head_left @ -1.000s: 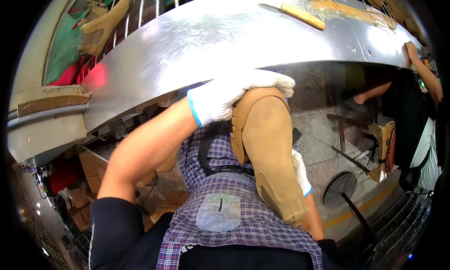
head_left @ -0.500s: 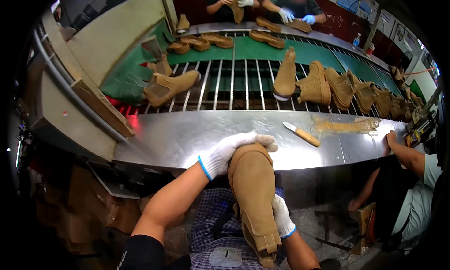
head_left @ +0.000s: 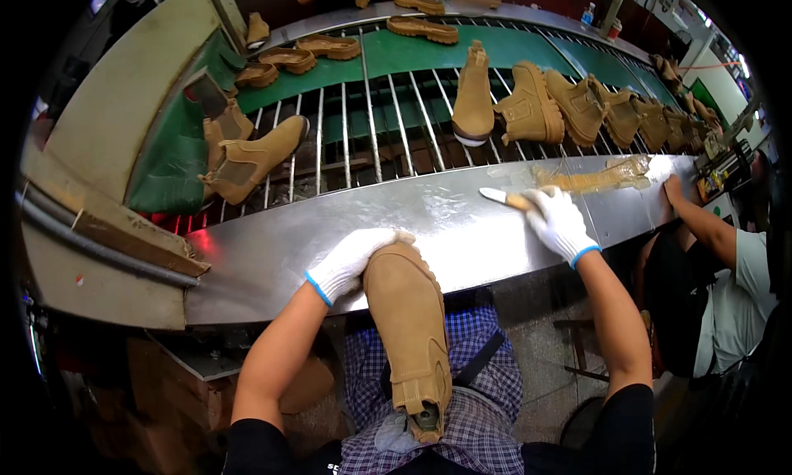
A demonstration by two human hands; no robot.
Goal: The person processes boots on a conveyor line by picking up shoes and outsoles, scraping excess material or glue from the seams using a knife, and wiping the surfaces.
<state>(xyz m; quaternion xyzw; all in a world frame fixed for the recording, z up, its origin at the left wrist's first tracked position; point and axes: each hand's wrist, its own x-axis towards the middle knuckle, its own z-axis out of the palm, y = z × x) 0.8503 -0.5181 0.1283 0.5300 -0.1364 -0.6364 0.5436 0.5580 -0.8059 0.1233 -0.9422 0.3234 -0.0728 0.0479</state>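
The left hand (head_left: 351, 264), in a white glove, is closed over the toe of a tan boot (head_left: 410, 335) that lies sole-side away on the person's lap, its toe resting against the edge of the steel tabletop (head_left: 330, 227) and its opening pointing back toward the body; the right hand (head_left: 559, 221), also gloved, is stretched out over the tabletop and closed on the handle of a knife (head_left: 505, 198), whose pale blade lies flat on the steel; the tool is well apart from the boot, so, by my judgement, no work with it on this boot has begun; the boot is held ready and the tool is only just taken in hand. What is left, as far as can be told, is all of the tool work on this boot and then setting it off the lap. Beyond the tabletop a rack of metal bars (head_left: 371, 120) carries other tan boots (head_left: 528, 103), standing or lying in a row toward the right; a smear of yellowish glue (head_left: 602, 176) lies on the steel near the knife; a co-worker's arm (head_left: 701, 223) rests on the tabletop's far right end.
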